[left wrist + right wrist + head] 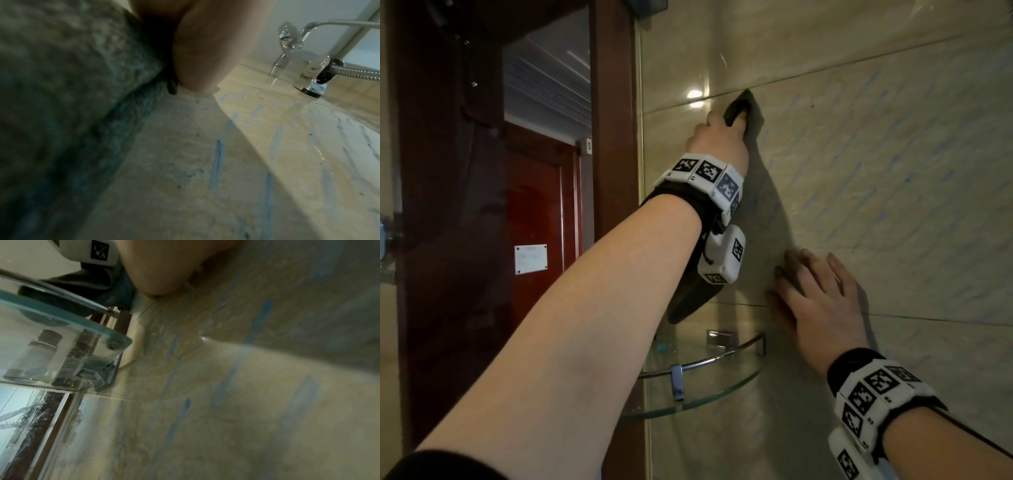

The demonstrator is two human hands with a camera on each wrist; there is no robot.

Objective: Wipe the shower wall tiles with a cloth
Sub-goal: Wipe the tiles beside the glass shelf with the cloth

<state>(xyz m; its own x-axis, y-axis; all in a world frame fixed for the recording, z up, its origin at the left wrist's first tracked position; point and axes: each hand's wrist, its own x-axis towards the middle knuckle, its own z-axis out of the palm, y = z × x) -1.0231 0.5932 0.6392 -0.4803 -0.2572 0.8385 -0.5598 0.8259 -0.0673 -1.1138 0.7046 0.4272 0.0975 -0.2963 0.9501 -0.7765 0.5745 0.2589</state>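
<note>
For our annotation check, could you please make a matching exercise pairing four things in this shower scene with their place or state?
Things:
1. left hand
2. right hand
3. cloth
4. glass shelf

Places or states:
A. fixed in the corner, below both hands
B. flat on the tiles, fingers spread
C. dark, pressed to the wall
D. raised, gripping the cloth

Pairs: 1-D, 2-B, 3-C, 4-A
</note>
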